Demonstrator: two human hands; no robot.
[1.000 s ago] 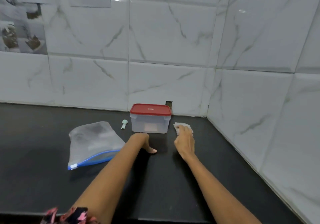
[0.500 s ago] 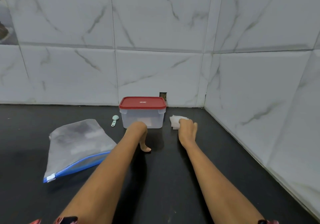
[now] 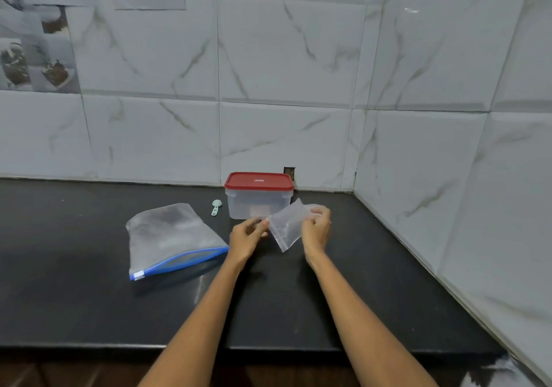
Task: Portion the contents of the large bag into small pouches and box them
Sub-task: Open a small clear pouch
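Note:
A large frosted bag (image 3: pixel 170 237) with a blue zip edge lies flat on the black counter (image 3: pixel 74 267), left of my hands. Behind them stands a clear plastic box (image 3: pixel 258 204) with its red lid on. A small clear pouch (image 3: pixel 288 225) is held above the counter in front of the box. My right hand (image 3: pixel 316 228) grips its right side. My left hand (image 3: pixel 246 237) pinches its left corner with the fingertips. A pale green scoop (image 3: pixel 216 206) lies between the big bag and the box.
White marble tiles form the back wall and the right wall, meeting in a corner (image 3: pixel 355 177) just right of the box. The counter's front edge (image 3: pixel 268 347) runs below my forearms. Papers hang on the wall at the upper left.
My right hand has lifted a small pouch off the counter beside the box. My left hand has risen from the counter and taken the pouch's left corner.

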